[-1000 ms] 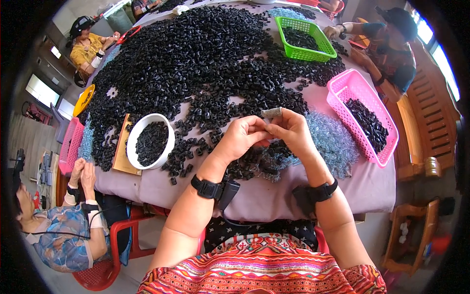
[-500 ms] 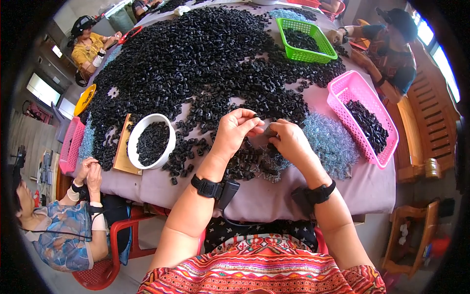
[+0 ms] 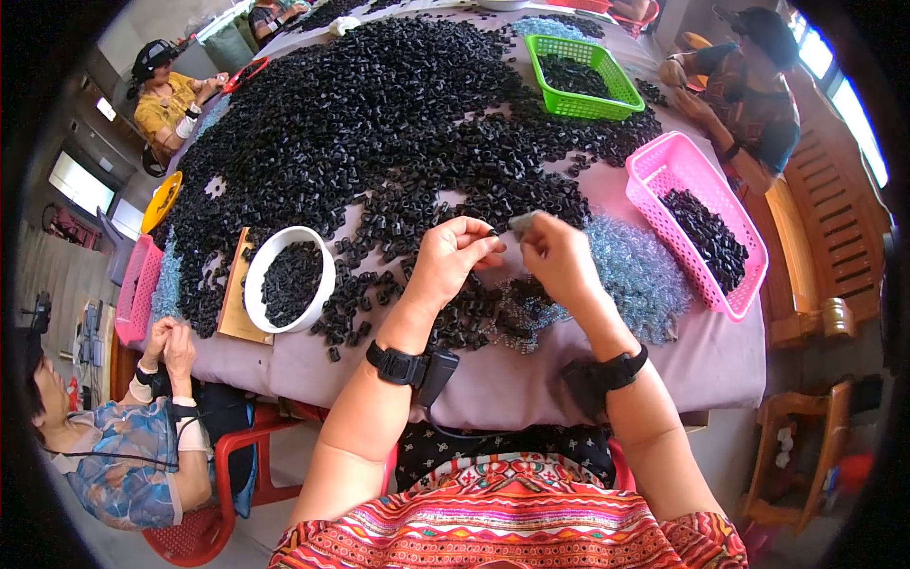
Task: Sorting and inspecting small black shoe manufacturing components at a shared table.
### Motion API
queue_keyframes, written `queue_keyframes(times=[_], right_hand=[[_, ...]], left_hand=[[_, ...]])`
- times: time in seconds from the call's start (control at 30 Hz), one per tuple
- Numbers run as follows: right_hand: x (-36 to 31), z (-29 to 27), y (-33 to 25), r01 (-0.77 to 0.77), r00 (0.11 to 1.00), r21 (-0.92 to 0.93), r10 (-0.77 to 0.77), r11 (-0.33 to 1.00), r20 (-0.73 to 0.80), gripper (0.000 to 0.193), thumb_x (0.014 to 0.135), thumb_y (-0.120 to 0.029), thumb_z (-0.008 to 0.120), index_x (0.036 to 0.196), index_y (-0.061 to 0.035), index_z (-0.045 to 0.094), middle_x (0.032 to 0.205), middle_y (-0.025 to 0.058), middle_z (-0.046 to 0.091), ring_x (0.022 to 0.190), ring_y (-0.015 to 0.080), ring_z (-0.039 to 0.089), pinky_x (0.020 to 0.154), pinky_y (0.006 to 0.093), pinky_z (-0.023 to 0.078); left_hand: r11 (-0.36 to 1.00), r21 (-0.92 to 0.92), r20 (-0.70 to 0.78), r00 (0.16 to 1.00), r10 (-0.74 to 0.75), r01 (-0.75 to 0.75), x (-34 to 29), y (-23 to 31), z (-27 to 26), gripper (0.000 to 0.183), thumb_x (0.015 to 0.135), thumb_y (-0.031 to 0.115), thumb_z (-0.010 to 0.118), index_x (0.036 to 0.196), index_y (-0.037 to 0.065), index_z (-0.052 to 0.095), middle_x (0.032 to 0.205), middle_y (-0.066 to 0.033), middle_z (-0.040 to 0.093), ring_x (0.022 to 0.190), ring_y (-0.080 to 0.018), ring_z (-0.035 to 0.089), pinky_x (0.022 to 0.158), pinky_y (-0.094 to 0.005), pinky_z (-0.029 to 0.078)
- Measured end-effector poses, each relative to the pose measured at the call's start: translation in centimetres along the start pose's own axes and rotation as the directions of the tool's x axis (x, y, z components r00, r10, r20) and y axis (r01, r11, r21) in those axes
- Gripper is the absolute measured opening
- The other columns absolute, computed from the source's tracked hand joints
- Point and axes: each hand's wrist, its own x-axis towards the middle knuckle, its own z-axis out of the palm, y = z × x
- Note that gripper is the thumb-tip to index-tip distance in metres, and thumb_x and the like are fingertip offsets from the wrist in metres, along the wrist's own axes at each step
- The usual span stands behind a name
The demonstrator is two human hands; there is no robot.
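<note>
My left hand (image 3: 451, 260) pinches a small black plastic piece (image 3: 493, 233) between thumb and forefinger, over the near part of the table. Close to its right, my right hand (image 3: 561, 261) is closed with its fingertips together. A small greyish, see-through bit (image 3: 520, 222) shows at those fingertips, too blurred to name exactly. Loose black plastic pieces (image 3: 471, 308) lie under both hands. Beside the right hand spreads a pile of clear, bluish small plastic pieces (image 3: 637, 280). The hands are near each other but apart.
A large heap of black pieces (image 3: 370, 104) covers the table's middle. Left stands a white bowl (image 3: 332, 284) by a wooden board (image 3: 233, 294); right, a pink basket (image 3: 654, 204) and a green basket (image 3: 592, 107). Several people sit around the table, one close at left (image 3: 133, 455).
My right hand has lifted slightly away from the table's near edge, bringing the greyish bit level with my left fingertips. My left hand keeps its pinch on the black piece, nearly still.
</note>
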Motion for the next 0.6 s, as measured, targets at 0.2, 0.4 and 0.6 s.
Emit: queue_keyframes(times=[0.2,0.4,0.6], right_hand=[[0.6,-0.3,-0.4,-0.143,0.980,0.685,0.200,0.714,-0.005,0.029,0.088,0.002,0.063,0.116,0.0030,0.059,0.089,0.0057,0.067,0.074,0.0080,0.062,0.065,0.0218,0.052],[0.5,0.2,-0.3,-0.177,0.982,0.716,0.174,0.675,0.079,0.026,0.088,0.002,0.064,0.113,0.0024,0.060,0.092,0.0078,0.068,0.078,0.0106,0.066,0.066,0.0235,0.054],[0.3,0.4,-0.5,-0.179,0.979,0.670,0.200,0.721,0.046,0.023,0.088,0.001,0.063,0.111,0.0029,0.061,0.090,0.0071,0.068,0.075,0.0103,0.065,0.065,0.0231,0.054]], left_hand=[[0.997,0.010,0.095,0.992,-0.083,0.083,-0.5,0.6,1.1,0.016,0.092,0.008,0.066,0.104,-0.001,0.062,0.094,-0.0117,0.072,0.079,-0.0173,0.071,0.070,-0.0264,0.057],[0.997,0.003,0.101,0.992,-0.072,0.072,-0.7,0.9,1.4,0.014,0.090,0.007,0.068,0.102,0.000,0.065,0.091,-0.0095,0.073,0.076,-0.0148,0.070,0.067,-0.0248,0.056],[0.998,0.021,0.095,0.993,-0.069,0.067,-0.8,1.2,1.5,0.015,0.090,0.009,0.068,0.102,0.000,0.066,0.091,-0.0090,0.073,0.075,-0.0136,0.070,0.066,-0.0244,0.056]])
